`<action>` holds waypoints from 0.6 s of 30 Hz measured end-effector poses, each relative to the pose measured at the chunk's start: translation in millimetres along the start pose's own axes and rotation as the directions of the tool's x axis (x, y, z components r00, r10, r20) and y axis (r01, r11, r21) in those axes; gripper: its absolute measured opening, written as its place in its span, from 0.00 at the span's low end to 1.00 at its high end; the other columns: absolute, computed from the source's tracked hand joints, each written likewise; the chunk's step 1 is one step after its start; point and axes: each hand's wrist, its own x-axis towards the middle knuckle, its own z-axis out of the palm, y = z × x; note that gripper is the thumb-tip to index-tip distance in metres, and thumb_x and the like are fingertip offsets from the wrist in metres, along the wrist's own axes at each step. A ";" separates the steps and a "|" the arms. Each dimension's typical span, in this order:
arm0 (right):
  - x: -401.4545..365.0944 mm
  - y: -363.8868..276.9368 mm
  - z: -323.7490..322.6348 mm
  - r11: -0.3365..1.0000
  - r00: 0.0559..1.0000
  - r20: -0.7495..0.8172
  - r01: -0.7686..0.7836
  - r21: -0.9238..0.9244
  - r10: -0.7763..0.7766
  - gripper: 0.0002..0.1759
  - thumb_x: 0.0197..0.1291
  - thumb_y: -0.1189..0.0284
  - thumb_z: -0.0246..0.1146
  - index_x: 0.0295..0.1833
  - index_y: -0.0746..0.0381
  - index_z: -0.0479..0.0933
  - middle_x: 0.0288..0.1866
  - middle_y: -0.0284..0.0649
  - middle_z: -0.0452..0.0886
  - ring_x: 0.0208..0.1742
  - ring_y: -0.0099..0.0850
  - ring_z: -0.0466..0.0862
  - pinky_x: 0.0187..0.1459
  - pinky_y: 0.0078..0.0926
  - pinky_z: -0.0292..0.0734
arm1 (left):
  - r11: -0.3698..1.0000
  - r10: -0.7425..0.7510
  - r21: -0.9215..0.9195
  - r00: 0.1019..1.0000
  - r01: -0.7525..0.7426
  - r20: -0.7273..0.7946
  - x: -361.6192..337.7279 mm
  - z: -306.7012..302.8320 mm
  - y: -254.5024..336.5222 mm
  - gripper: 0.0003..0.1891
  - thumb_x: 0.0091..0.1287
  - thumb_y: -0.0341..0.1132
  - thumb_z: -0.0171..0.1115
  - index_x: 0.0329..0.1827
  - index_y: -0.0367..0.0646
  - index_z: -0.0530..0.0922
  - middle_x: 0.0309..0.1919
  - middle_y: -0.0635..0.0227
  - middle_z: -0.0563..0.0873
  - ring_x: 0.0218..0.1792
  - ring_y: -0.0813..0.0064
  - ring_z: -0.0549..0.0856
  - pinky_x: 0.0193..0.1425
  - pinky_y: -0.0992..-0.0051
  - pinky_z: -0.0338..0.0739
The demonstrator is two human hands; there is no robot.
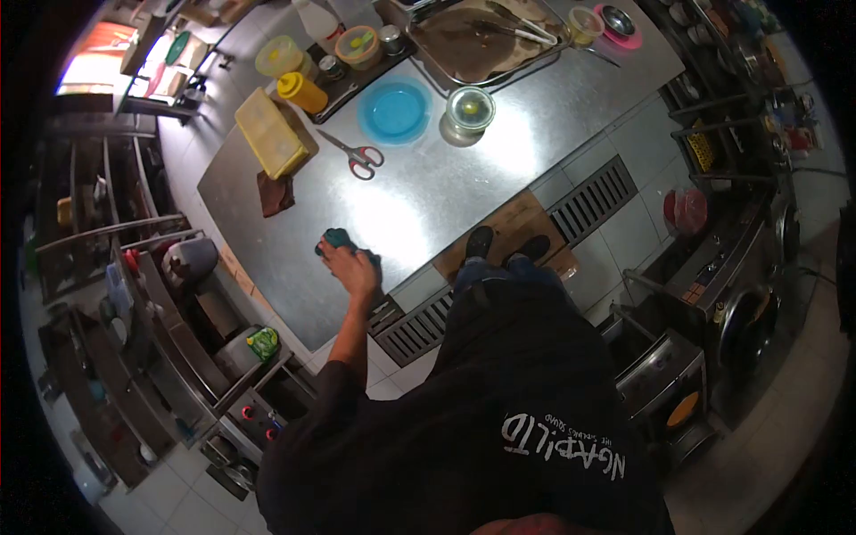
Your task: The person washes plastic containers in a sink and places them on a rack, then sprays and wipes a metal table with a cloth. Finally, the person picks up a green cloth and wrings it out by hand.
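My left hand (351, 267) is pressed down on a dark green cloth (338, 238) near the left front edge of a stainless steel table (294, 241). Its fingers are bunched over the cloth, which pokes out on both sides of the hand. Beyond it on the tabletop lies a folded brown cloth (275, 193), partly tucked against a yellow rectangular container (271, 134). Scissors with red-and-grey handles (364, 162) rest farther back, beside a round blue plate (395, 110). My right hand is out of the frame.
At the back stand a yellow squeeze bottle (301, 92), a lidded glass bowl (470, 110), tubs and a large metal tray (481, 45) with tongs. Shelving (143, 294) lines the left side. Right of me are a floor grate (595, 201) and a stove (660, 366).
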 end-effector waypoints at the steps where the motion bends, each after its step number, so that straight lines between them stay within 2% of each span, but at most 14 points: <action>1: 0.1 -6.4 2.0 0.999 0.999 -0.023 0.031 0.019 -0.031 0.18 0.61 0.59 0.63 0.49 0.61 0.81 0.41 0.47 0.86 0.43 0.45 0.85 0.43 0.35 0.79 | 1.000 0.023 -0.003 1.000 -0.023 -0.013 1.6 8.1 15.6 0.15 0.57 0.30 0.54 0.43 0.27 0.69 0.71 0.31 0.54 0.73 0.35 0.52 0.75 0.42 0.42; 2: -0.8 -11.4 3.7 0.996 0.996 -0.053 0.074 0.043 -0.072 0.18 0.61 0.59 0.62 0.49 0.61 0.81 0.41 0.47 0.86 0.43 0.45 0.85 0.43 0.35 0.79 | 0.999 0.001 -0.053 1.000 -0.001 0.002 6.0 2.4 46.3 0.15 0.56 0.30 0.55 0.41 0.26 0.69 0.70 0.30 0.56 0.72 0.35 0.53 0.76 0.44 0.43; 3: -1.6 -16.0 4.4 0.989 0.989 -0.086 0.131 0.076 -0.124 0.18 0.61 0.59 0.62 0.49 0.61 0.81 0.41 0.47 0.86 0.43 0.44 0.85 0.43 0.35 0.79 | 0.987 0.092 -0.131 0.995 -0.096 -0.040 7.0 17.2 57.6 0.15 0.55 0.29 0.55 0.40 0.25 0.70 0.68 0.30 0.59 0.71 0.35 0.55 0.76 0.47 0.45; 5: -2.5 -23.9 8.3 0.982 0.981 -0.125 0.163 0.095 -0.150 0.18 0.61 0.59 0.62 0.49 0.61 0.81 0.41 0.47 0.86 0.43 0.44 0.85 0.43 0.34 0.79 | 0.894 0.040 -0.446 0.984 0.042 0.172 19.5 4.3 130.5 0.15 0.52 0.27 0.56 0.40 0.24 0.71 0.64 0.31 0.63 0.68 0.35 0.60 0.75 0.46 0.49; 6: -6.0 -28.2 11.5 0.982 0.980 -0.139 0.158 0.102 -0.143 0.18 0.61 0.59 0.62 0.49 0.61 0.81 0.41 0.47 0.86 0.43 0.44 0.85 0.43 0.34 0.79 | 0.962 0.161 -0.233 0.986 -0.145 0.050 11.1 38.2 141.3 0.14 0.51 0.28 0.57 0.39 0.26 0.72 0.65 0.31 0.63 0.69 0.35 0.59 0.74 0.43 0.49; 7: -9.4 -31.1 12.9 0.995 0.990 -0.124 0.070 0.075 -0.061 0.17 0.62 0.60 0.62 0.50 0.61 0.81 0.41 0.47 0.86 0.44 0.44 0.85 0.44 0.34 0.79 | 0.964 0.198 -0.199 0.976 -0.178 0.086 11.3 48.3 159.5 0.13 0.54 0.29 0.58 0.39 0.28 0.72 0.68 0.31 0.60 0.71 0.35 0.56 0.74 0.42 0.46; 9: -16.0 -36.2 16.2 0.994 0.990 -0.091 -0.104 0.015 0.105 0.17 0.64 0.60 0.61 0.51 0.61 0.81 0.42 0.48 0.86 0.44 0.44 0.85 0.46 0.32 0.78 | 0.961 0.242 -0.153 0.969 -0.232 0.049 15.3 64.1 198.5 0.13 0.56 0.30 0.59 0.40 0.30 0.71 0.70 0.31 0.57 0.73 0.35 0.53 0.76 0.43 0.42; 13: -33.5 -18.3 15.9 0.983 0.982 -0.048 -0.181 0.020 0.182 0.17 0.65 0.61 0.60 0.52 0.61 0.80 0.42 0.46 0.85 0.43 0.42 0.85 0.45 0.32 0.78 | 0.958 0.241 -0.177 0.967 -0.224 0.086 22.1 71.3 247.3 0.14 0.58 0.31 0.59 0.42 0.30 0.70 0.71 0.31 0.55 0.74 0.36 0.51 0.76 0.44 0.40; 16: -34.3 -4.6 19.3 0.983 0.984 -0.018 -0.179 0.033 0.179 0.18 0.65 0.61 0.60 0.53 0.61 0.80 0.42 0.45 0.85 0.43 0.41 0.85 0.44 0.32 0.78 | 0.956 0.227 -0.197 0.974 -0.218 0.025 26.1 91.0 259.8 0.14 0.58 0.30 0.58 0.43 0.29 0.70 0.71 0.32 0.56 0.74 0.36 0.52 0.76 0.44 0.41; 18: -26.5 4.6 19.4 0.986 0.986 0.008 -0.165 0.029 0.165 0.18 0.65 0.61 0.60 0.53 0.61 0.79 0.42 0.44 0.85 0.42 0.41 0.85 0.44 0.32 0.78 | 0.925 0.257 -0.290 0.966 -0.245 0.003 24.4 103.8 268.8 0.15 0.59 0.29 0.56 0.46 0.28 0.70 0.70 0.34 0.58 0.74 0.36 0.53 0.76 0.45 0.43</action>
